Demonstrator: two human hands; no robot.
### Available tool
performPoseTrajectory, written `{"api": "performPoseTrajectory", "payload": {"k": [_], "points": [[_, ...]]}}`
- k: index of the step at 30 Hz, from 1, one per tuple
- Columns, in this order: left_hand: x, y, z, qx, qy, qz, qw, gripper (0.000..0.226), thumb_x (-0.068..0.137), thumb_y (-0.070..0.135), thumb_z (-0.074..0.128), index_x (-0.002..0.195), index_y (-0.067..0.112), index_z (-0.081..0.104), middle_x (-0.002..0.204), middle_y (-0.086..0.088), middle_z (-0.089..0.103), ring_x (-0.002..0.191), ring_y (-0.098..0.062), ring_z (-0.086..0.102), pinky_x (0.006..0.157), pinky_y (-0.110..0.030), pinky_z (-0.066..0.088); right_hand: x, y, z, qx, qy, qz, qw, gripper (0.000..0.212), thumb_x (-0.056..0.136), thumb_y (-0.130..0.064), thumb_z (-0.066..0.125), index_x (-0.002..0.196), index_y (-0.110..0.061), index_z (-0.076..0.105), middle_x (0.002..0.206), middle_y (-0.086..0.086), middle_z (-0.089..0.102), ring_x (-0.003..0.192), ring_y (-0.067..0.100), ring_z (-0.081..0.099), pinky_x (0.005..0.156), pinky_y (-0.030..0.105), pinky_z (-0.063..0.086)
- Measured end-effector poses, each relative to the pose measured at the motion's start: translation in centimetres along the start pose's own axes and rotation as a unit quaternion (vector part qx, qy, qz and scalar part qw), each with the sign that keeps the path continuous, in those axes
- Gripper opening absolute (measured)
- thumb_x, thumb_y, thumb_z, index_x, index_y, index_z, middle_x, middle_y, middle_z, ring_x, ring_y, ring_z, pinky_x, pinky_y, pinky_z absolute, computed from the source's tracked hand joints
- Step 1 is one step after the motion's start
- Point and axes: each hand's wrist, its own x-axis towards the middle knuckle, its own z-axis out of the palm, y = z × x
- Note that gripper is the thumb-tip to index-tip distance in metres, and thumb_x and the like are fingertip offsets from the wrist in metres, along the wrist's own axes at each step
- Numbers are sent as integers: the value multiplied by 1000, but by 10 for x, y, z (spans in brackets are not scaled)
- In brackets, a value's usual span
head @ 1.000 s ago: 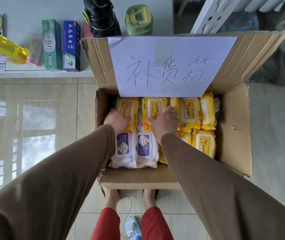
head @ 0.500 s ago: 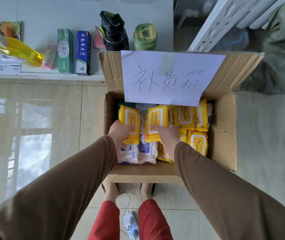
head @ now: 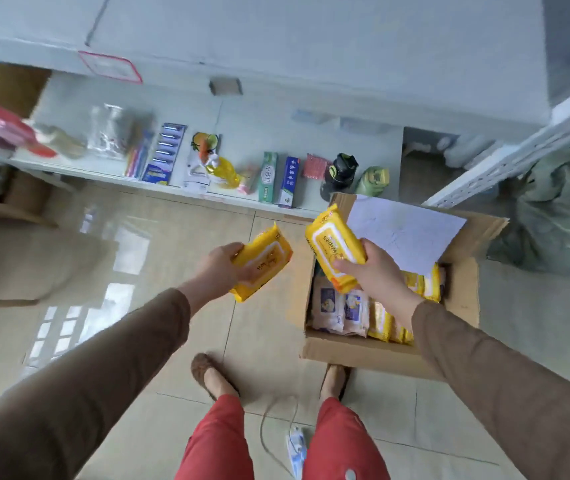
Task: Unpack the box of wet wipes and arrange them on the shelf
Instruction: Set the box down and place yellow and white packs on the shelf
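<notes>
Gripping one yellow wet-wipe pack each, both hands were up above the floor. Left hand (head: 223, 271) had fingers curled round the near end of the left yellow pack (head: 262, 263), held over the tiled floor (head: 159, 258), clear of the box. Right hand (head: 377, 268) pinched the right yellow pack (head: 333, 245) from its lower end, thumb on top, the pack tilted above the box's left edge. Both grips closed tight on the packs.

Cardboard box (head: 373, 356) sat on the floor to the right, flaps open, white paper sheet (head: 404, 230) with handwriting stuck on the far flap. Inside: more yellow packs (head: 418, 282) at right, two white-and-purple packs (head: 340, 306) at left, standing on edge.

Low white shelf (head: 242, 116) ran beyond, carrying toothpaste boxes (head: 278, 180), a yellow bottle (head: 224, 171), a toothbrush card (head: 164, 154), a black bottle (head: 340, 171), a green bottle (head: 377, 180). Brown sleeves, red trousers, slippers at frame bottom. Picture was motion-blurred; small labels unreadable.
</notes>
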Motion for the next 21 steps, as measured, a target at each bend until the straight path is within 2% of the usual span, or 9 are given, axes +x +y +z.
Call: {"api": "performPoseTrajectory", "payload": {"k": [3,7,11,13,15,18,21], "points": [[-30,-20,-98,26,32,32,999,22,79,32,78,91,21,62,74,0,58,62,-16,50,51,-25,37,-17,-87,25,-79,-3,-66,995,41,82,-45,75,112,-29,54,106,-5,65,93,19,63,78,35,52],[-60,-61,-217,95,118,63,986,23,76,36,76,85,23,60,74,5,61,70,-20,57,55,-29,40,-34,-194,66,-163,-1,-149,975,63,77,-53,74,130,-26,52,113,-5,65,96,19,63,75,30,50],[-81,-88,-317,100,167,75,978,24,74,33,77,81,21,57,70,5,58,68,-19,55,53,-30,36,-48,-296,100,-215,1,-222,951,36,80,-43,74,107,-28,55,91,-8,62,85,20,60,65,31,41],[-82,-95,-361,96,182,87,975,25,73,33,78,84,21,58,72,3,59,69,-20,57,54,-31,39,-48,-341,111,-221,2,-252,942,32,80,-41,74,103,-30,54,88,-7,63,80,20,61,60,30,41],[-74,-100,-402,101,194,113,969,24,73,30,78,87,22,61,75,1,60,72,-20,58,58,-32,41,-39,-385,121,-213,9,-277,937,34,79,-40,75,106,-31,56,89,-7,64,78,20,63,57,29,41],[-51,-99,-460,118,210,147,959,22,76,28,77,90,23,61,77,1,60,73,-20,58,62,-34,45,-13,-443,133,-200,26,-304,931,31,78,-39,76,101,-27,58,85,-8,63,79,20,62,61,30,41],[-13,-93,-518,128,225,154,954,22,77,28,76,92,27,60,78,4,59,71,-17,56,54,-29,39,27,-497,141,-188,33,-316,929,29,79,-40,75,97,-28,58,83,-9,62,80,21,63,67,36,50]]}}
